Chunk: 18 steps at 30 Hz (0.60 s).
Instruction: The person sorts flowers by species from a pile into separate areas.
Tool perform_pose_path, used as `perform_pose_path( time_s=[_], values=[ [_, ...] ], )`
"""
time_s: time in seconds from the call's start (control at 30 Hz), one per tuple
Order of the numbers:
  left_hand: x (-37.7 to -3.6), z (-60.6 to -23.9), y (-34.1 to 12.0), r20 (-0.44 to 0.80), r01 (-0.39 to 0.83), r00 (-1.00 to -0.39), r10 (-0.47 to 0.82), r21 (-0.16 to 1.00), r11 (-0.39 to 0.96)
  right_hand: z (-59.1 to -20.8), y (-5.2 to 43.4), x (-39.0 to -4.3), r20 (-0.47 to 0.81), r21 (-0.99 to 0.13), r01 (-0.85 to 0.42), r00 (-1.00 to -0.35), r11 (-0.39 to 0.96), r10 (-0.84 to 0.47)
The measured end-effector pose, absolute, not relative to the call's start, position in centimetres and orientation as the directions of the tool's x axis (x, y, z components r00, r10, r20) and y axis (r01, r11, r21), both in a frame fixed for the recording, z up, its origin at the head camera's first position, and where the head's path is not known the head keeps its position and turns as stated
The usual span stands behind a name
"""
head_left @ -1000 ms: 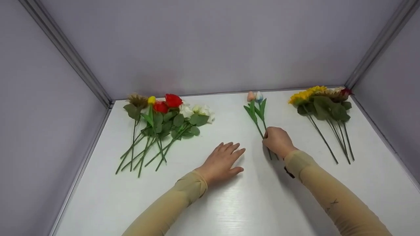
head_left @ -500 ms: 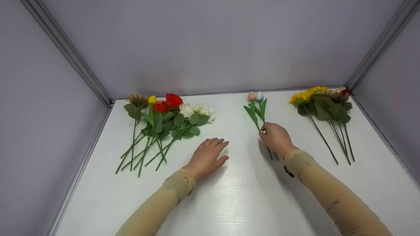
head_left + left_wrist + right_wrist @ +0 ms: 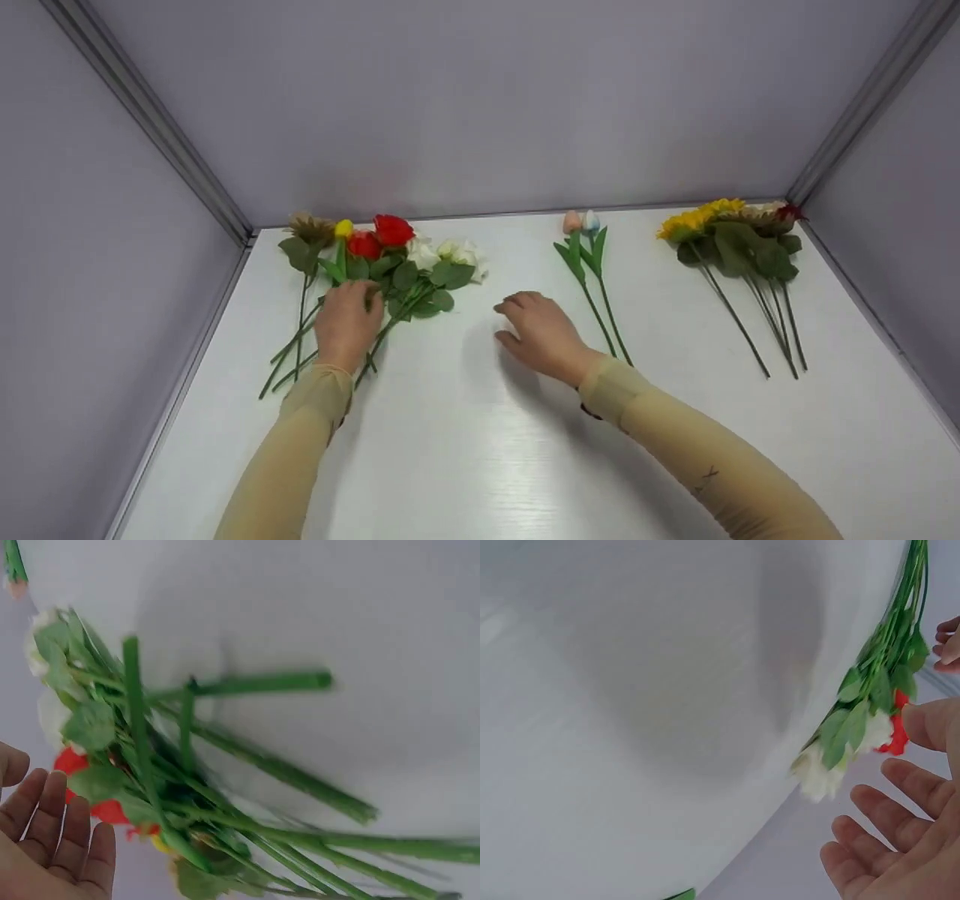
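Over the stems of the left flower bunch, my left hand (image 3: 346, 322) has its fingers extended and loosely bent; the left wrist view shows nothing in its palm (image 3: 37, 870). Beneath and around it lie a yellow tulip (image 3: 343, 229), red roses (image 3: 394, 230), white roses (image 3: 461, 256) and a brownish flower (image 3: 309, 227). Part of the green stems (image 3: 300, 780) is hidden by the hand in the head view. My right hand (image 3: 546, 337) hovers above the mid-table with spread, relaxed fingers, left of a peach tulip (image 3: 572, 222) and a pale blue tulip (image 3: 591, 222) lying side by side.
At the right back lies another bunch with yellow sunflowers (image 3: 688, 225), a dark red flower (image 3: 790, 213) and broad leaves. Grey panels (image 3: 480, 105) wall in the white table (image 3: 450, 465) at the back and both sides.
My right hand has let go of the two tulips, which stay on the table, and has moved left. My left hand has moved left from mid-table to over the left bunch.
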<state>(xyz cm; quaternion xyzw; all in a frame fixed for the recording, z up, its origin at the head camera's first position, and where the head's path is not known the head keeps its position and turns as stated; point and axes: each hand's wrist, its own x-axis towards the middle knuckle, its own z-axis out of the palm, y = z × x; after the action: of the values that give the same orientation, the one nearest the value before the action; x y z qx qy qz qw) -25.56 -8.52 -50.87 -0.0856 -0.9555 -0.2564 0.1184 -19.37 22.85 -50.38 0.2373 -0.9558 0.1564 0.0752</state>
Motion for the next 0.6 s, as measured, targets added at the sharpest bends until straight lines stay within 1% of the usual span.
perform_pose_path(
  time_s=[0.1,0.17,0.3,0.37,0.43,0.6],
  values=[
    [-26.4,-50.5,-10.8,0.208,0.086,-0.978,-0.034,0.542,0.836,-50.0,20.1,-18.6,0.173,-0.228,-0.548,-0.836,0.805,-0.521],
    [-26.8,-50.3,-11.8,0.128,-0.01,-0.986,-0.108,0.597,0.802,-49.6,18.5,-18.1,0.139,-0.205,-0.589,-0.808,0.782,-0.572],
    [-27.4,-50.1,-12.7,-0.047,-0.167,-0.982,-0.182,0.661,0.731,-48.9,15.8,-17.2,0.11,-0.18,-0.658,-0.753,0.732,-0.649],
    [-27.6,-50.2,-12.8,-0.1,-0.203,-0.978,-0.184,0.67,0.715,-48.7,14.9,-16.9,0.11,-0.177,-0.681,-0.731,0.71,-0.674],
    [-27.8,-50.4,-12.8,-0.126,-0.218,-0.976,-0.18,0.668,0.711,-48.8,14.4,-16.6,0.117,-0.176,-0.698,-0.715,0.695,-0.689],
    [-28.1,-50.7,-12.7,-0.159,-0.252,-0.968,-0.197,0.653,0.714,-49.2,14.3,-16.2,0.127,-0.185,-0.707,-0.706,0.683,-0.696]
  ],
)
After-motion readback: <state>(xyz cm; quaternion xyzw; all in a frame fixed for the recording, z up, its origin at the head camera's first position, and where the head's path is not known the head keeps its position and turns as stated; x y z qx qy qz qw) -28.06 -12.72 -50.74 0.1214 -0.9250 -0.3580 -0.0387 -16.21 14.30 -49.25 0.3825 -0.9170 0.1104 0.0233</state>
